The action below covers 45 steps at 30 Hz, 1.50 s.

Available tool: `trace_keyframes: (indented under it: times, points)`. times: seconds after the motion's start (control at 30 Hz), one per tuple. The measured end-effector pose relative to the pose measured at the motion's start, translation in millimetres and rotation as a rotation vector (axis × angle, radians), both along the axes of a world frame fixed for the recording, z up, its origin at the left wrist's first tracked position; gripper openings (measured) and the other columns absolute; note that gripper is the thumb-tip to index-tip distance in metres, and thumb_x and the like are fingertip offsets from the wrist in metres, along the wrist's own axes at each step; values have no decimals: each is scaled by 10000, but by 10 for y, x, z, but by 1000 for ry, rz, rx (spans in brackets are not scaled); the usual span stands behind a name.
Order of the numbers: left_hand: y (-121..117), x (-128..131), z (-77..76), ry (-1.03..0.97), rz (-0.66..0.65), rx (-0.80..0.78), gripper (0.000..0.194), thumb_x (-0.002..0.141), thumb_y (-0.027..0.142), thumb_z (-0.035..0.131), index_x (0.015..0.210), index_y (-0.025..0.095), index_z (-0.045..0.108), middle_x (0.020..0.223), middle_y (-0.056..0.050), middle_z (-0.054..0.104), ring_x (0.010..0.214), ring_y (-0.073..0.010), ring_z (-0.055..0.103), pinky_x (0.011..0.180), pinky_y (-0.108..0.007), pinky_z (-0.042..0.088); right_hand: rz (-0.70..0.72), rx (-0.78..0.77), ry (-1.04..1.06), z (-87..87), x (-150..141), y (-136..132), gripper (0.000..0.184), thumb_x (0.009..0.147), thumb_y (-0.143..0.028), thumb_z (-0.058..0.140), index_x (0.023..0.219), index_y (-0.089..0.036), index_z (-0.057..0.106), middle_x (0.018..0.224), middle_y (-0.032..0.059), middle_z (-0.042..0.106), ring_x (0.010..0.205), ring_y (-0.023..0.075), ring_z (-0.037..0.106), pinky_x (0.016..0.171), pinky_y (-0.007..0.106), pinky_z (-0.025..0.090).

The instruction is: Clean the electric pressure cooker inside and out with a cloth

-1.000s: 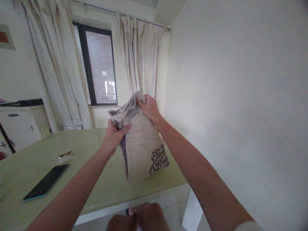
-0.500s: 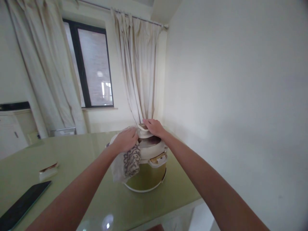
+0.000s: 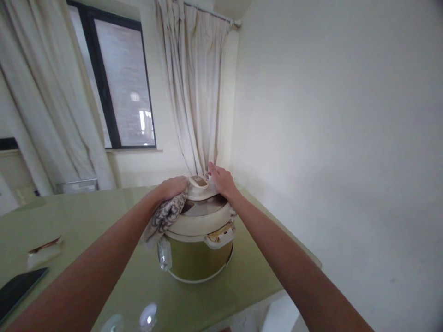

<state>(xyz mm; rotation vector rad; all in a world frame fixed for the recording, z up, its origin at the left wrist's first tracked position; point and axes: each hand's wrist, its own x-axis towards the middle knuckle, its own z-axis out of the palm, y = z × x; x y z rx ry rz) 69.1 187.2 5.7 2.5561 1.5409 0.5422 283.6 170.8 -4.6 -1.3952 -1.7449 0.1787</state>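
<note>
A pressure cooker (image 3: pixel 197 259) with a green-gold body and a cream lid (image 3: pixel 199 227) stands on the table. My left hand (image 3: pixel 174 186) is closed on a grey-and-white patterned cloth (image 3: pixel 170 213), pressed against the lid's upper left side. Part of the cloth hangs down beside the cooker. On the lid's right side, close to the top knob (image 3: pixel 200 181), my right hand (image 3: pixel 222 180) grips with curled fingers, its thumb raised. The fingertips of that hand are hidden behind the lid.
A dark flat device (image 3: pixel 20 290) and a small pale packet (image 3: pixel 43 253) lie on the green table (image 3: pixel 104 216) at left. A white wall (image 3: pixel 328 138) rises along the right. Curtains (image 3: pixel 194 83) and a window (image 3: pixel 121 83) are behind.
My left hand and the cloth have moved left, down the lid's side, uncovering the knob and the cooker's left handle. My right hand has shifted off the knob's top. The view has turned slightly.
</note>
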Motion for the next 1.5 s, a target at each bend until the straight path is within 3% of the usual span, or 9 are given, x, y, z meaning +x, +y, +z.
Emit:
trace_keyframes:
  times: [0.33,0.5,0.73,0.8,0.93,1.07,1.17,1.3,1.5]
  points:
    - [-1284,-142,-419,39,-70,318,659,1046,523,363,1609,186,424,1661,-126,458,1546,-323,412,1301,-603,224,-132,-115,77,-11,36,43,803,1026,-773,204,922,-213,770,1088,141,786,1124,298,704,1043,421,478]
    - [-1586,-34,-396,23,-290,313,627,1058,540,397,1598,229,458,1656,-77,474,1533,-267,439,1312,-504,271,-121,-134,159,-8,78,111,766,1043,-717,264,807,-202,779,1015,126,800,1047,278,721,1022,394,484]
    - [-1414,725,-174,112,-518,324,581,1020,503,482,1524,221,544,1569,-98,582,1444,-270,550,1245,-436,395,282,-404,422,132,323,145,770,1041,-715,258,977,-161,788,1131,136,801,932,222,733,850,326,562]
    - [-1275,968,-149,153,-584,331,518,1009,461,500,1432,186,616,1482,-134,653,1363,-294,619,1197,-456,445,299,-466,429,202,385,159,786,1034,-738,264,1037,-142,776,1131,159,797,923,233,739,833,335,574]
    - [-936,1339,-93,202,-559,263,392,976,368,518,1225,143,721,1294,-176,749,1210,-318,704,1098,-459,509,204,-369,130,324,348,152,756,992,-791,379,989,-145,773,1075,154,795,979,265,732,915,357,548]
    - [-757,1462,-46,151,-463,217,401,958,322,521,1238,115,720,1302,-196,741,1210,-325,702,1075,-442,518,103,-188,-300,387,236,83,692,985,-790,419,910,-201,775,1091,119,786,1083,301,707,1030,402,473]
    - [-830,1307,-46,100,-465,235,434,968,347,520,1273,103,709,1333,-199,727,1234,-336,688,1103,-461,510,148,-155,-305,399,230,52,768,992,-820,321,976,-206,783,1129,107,784,1099,290,702,1026,392,476]
    - [-1082,772,-116,-11,-466,283,496,1013,429,493,1437,220,644,1469,-85,671,1329,-286,638,1169,-429,477,253,-283,-180,375,307,109,907,917,-916,281,912,-183,816,1038,112,804,1056,289,717,991,375,513]
    - [-1314,-46,-444,-56,-283,341,581,1011,572,490,1534,331,565,1594,-4,558,1468,-269,514,1276,-444,358,320,-293,10,167,333,288,861,934,-875,379,985,-156,849,1008,118,812,1025,281,732,962,351,532]
